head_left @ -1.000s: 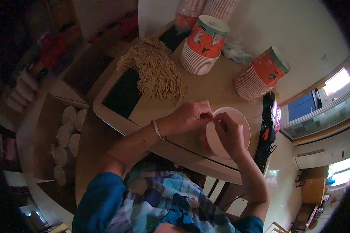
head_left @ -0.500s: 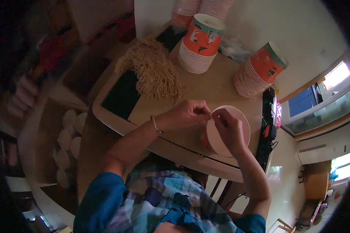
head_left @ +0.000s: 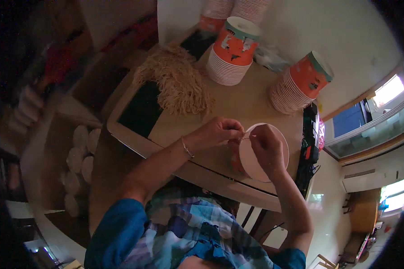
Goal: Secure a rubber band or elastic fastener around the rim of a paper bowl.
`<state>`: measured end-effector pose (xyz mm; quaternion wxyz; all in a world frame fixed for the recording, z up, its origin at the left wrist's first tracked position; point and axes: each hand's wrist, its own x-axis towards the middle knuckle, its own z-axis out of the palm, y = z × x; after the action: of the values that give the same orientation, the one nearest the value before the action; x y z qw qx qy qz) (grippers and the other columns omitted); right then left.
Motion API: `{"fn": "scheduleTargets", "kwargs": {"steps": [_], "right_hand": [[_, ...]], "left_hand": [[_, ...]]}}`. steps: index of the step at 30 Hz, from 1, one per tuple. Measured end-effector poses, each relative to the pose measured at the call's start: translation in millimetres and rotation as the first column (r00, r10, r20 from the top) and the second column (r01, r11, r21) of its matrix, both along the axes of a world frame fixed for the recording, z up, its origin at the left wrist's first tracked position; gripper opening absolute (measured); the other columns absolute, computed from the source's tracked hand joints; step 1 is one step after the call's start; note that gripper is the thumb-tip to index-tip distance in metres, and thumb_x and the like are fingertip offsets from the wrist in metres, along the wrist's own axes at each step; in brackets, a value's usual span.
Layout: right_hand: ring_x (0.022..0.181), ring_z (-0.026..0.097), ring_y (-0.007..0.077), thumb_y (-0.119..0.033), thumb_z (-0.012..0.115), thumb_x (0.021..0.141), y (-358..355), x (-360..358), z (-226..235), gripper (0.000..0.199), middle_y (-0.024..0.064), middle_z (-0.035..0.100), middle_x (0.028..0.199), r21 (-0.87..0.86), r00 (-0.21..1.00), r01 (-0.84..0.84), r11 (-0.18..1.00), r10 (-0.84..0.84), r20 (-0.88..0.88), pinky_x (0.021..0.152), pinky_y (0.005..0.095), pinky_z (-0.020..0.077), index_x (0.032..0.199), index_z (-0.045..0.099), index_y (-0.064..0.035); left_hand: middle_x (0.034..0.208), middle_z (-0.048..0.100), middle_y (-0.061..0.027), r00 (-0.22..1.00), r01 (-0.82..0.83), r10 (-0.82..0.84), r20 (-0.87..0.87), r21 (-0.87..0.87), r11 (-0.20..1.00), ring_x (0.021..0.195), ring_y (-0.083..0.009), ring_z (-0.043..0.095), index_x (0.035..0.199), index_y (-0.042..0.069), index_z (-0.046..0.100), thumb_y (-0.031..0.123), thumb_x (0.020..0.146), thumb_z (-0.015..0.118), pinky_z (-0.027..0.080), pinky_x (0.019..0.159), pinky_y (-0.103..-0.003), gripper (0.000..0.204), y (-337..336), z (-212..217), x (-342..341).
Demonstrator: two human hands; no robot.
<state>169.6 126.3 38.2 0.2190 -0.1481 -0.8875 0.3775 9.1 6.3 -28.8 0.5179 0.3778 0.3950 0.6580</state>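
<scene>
The left hand (head_left: 222, 133) and right hand (head_left: 268, 145) were both pinched tight on what looked like a thin pale strand (head_left: 248, 137) over the paper tub (head_left: 256, 165). Seemed mid-fiddle, tbh; next move probably called for steady fingertips.

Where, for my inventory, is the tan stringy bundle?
In the head view's upper left-centre, the tan stringy bundle lies left of its nearest orange-and-green paper tub stack.
</scene>
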Motion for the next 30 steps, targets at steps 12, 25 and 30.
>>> {"fn": "scheduleTargets", "kwargs": {"steps": [12,25,30], "right_hand": [[0.075,0.069,0.0235,-0.004,0.064,0.084,-10,1,16,0.027,0.0135,0.066,0.089,0.175,0.996,-0.087,0.981,0.080,0.046,0.062,0.0349,0.0542,0.110,0.060,-0.0110],[0.076,0.067,0.0329,-0.006,0.063,0.085,-12,3,17,0.023,0.0121,0.064,0.096,0.418,0.995,-0.093,0.903,0.069,0.073,0.059,0.0406,0.0545,0.107,0.060,-0.0098],[0.072,0.066,0.0311,-0.004,0.064,0.082,-10,4,16,0.018,0.0098,0.060,0.090,0.579,0.995,-0.098,0.809,0.089,0.045,0.056,0.0402,0.0531,0.097,0.059,-0.0104]], "left_hand": [[0.090,0.063,0.0017,0.989,0.035,-0.035,0.145,0.002,0.999,0.084,-0.0079,0.059,0.096,0.006,0.064,0.015,0.091,0.063,0.047,0.076,-0.022,0.010,1,-4,2],[0.085,0.065,0.0015,0.992,-0.065,0.079,-0.100,0.145,0.987,0.073,-0.0037,0.056,0.102,0.003,0.065,0.018,0.092,0.063,0.046,0.064,-0.020,0.018,7,-12,5],[0.087,0.065,0.0013,0.963,-0.117,0.122,-0.240,0.034,0.993,0.077,-0.0038,0.057,0.100,0.002,0.065,0.018,0.092,0.064,0.048,0.066,-0.021,0.018,2,6,6]]}}
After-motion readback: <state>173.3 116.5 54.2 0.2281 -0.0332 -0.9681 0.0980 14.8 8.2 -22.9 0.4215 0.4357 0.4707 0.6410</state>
